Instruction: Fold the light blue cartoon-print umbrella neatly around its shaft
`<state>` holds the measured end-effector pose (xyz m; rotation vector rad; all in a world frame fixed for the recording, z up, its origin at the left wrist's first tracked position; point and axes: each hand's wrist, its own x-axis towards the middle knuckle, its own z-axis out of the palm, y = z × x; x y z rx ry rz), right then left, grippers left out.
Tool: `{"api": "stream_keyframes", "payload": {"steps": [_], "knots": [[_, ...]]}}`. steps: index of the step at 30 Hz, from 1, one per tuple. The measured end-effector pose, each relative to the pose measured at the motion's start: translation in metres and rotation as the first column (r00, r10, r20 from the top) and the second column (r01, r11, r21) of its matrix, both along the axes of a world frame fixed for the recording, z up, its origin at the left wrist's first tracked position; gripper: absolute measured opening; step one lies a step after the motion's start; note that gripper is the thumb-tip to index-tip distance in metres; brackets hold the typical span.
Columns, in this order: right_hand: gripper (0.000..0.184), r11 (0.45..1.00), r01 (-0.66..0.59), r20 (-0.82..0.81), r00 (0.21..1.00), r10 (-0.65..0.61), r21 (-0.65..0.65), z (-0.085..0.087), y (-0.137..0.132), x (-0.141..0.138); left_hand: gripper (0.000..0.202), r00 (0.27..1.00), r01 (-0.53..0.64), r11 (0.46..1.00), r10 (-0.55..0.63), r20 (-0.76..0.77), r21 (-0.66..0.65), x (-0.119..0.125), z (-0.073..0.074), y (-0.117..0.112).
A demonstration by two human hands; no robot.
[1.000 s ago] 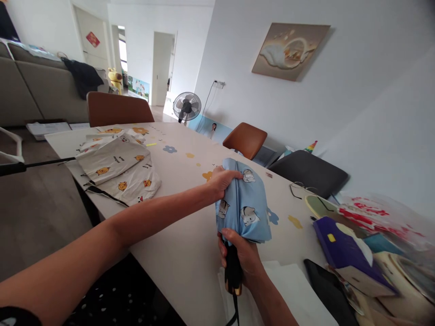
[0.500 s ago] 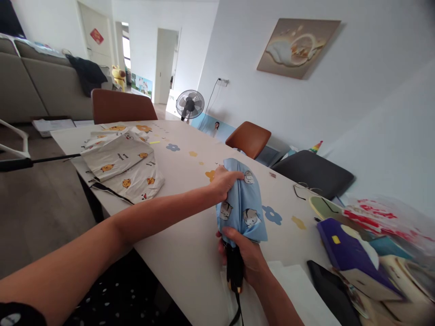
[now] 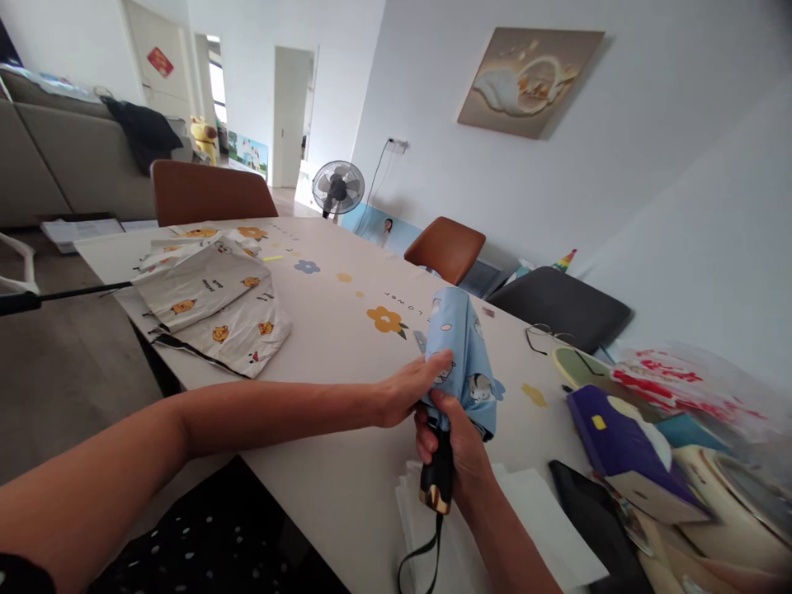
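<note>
A folded light-blue umbrella [image 3: 459,338] with cartoon prints is held above the table, its black handle [image 3: 438,470] pointing toward me and a wrist strap hanging down. My right hand [image 3: 454,437] wraps round the handle's top and the lower edge of the cloth. Against the left side of the blue cloth, my left hand [image 3: 417,384] is closed round the folds, its thumb on top and the other fingers hidden behind. Farther left lies a partly spread cream umbrella [image 3: 216,305] with yellow cartoon figures, its dark shaft reaching past the table's edge.
On the white table [image 3: 334,346], sheets of white paper [image 3: 532,520] lie under my right forearm. To the right are a purple tissue box [image 3: 624,445], a black tablet-like object [image 3: 587,511], eyeglasses [image 3: 548,334] and a plastic bag [image 3: 693,379]. Chairs [image 3: 445,247] stand around the table.
My left hand has slid down the blue cloth toward my right hand. The cloth is now wrapped narrower, and the handle shows more fully. My view has shifted slightly right.
</note>
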<state>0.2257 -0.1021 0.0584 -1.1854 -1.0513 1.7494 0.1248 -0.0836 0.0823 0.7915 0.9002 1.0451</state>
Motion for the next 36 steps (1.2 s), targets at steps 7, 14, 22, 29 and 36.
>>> {"api": "stream_keyframes", "payload": {"steps": [7, 14, 22, 29, 36], "knots": [[0.035, 0.994, -0.111, 0.014, 0.994, 0.112, -0.024, 0.004, 0.002, 0.006, 0.044, 0.989, 0.146, 0.987, -0.147, 0.015, 0.063, -0.009, -0.012, 0.013], [0.034, 0.951, -0.3, -0.001, 0.954, 0.301, -0.08, 0.005, 0.001, 0.008, 0.037, 0.918, 0.263, 0.965, -0.25, 0.309, -0.002, -0.025, -0.009, 0.021], [0.032, 0.973, -0.203, 0.027, 0.978, 0.207, -0.105, 0.006, -0.006, 0.0, 0.027, 0.813, 0.268, 0.963, -0.204, 0.545, -0.039, -0.028, -0.017, 0.023], [0.027, 0.987, -0.128, -0.02, 0.992, 0.127, -0.091, 0.006, -0.008, -0.002, 0.029, 0.814, 0.258, 0.966, -0.213, 0.54, -0.008, -0.029, -0.019, 0.025], [0.034, 0.972, -0.222, 0.009, 0.975, 0.224, -0.079, 0.002, -0.007, 0.0, 0.037, 0.867, 0.321, 0.945, -0.319, 0.383, 0.061, -0.035, -0.026, 0.029]]}}
